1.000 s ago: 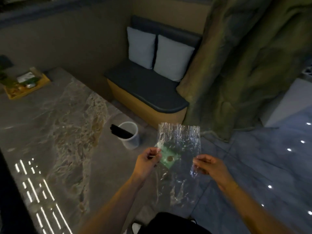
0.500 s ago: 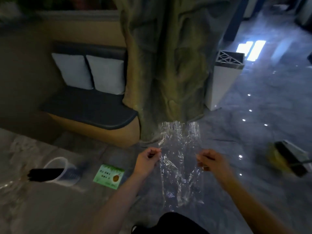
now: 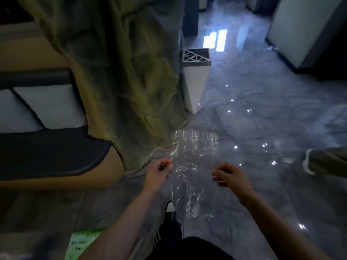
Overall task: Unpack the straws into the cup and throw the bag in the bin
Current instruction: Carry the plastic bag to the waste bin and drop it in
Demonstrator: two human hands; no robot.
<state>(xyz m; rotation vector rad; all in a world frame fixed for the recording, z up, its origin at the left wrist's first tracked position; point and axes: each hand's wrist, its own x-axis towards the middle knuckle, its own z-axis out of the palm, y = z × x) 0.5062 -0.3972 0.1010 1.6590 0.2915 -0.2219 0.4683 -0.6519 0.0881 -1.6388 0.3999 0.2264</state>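
The clear, crinkled plastic bag [image 3: 194, 152] hangs spread between my two hands, and I see nothing inside it. My left hand [image 3: 158, 172] pinches its left edge and my right hand [image 3: 230, 177] pinches its right edge. Ahead on the floor, beside a rock-like pillar, stands a tall white bin [image 3: 196, 85] with a lattice top. The cup and straws are out of view. A green card [image 3: 82, 243] lies on the table corner at the bottom left.
The olive rock-like pillar [image 3: 122, 72] rises at centre left. A dark bench [image 3: 47, 152] with pale cushions sits to the left. Glossy grey floor tiles [image 3: 262, 128] stretch to the right. A dark object with a white rim [image 3: 326, 162] lies at the right edge.
The view has swung right, away from the table. The cup with straws has left the frame. The bin now appears closer and more central. Both hands still hold the bag.
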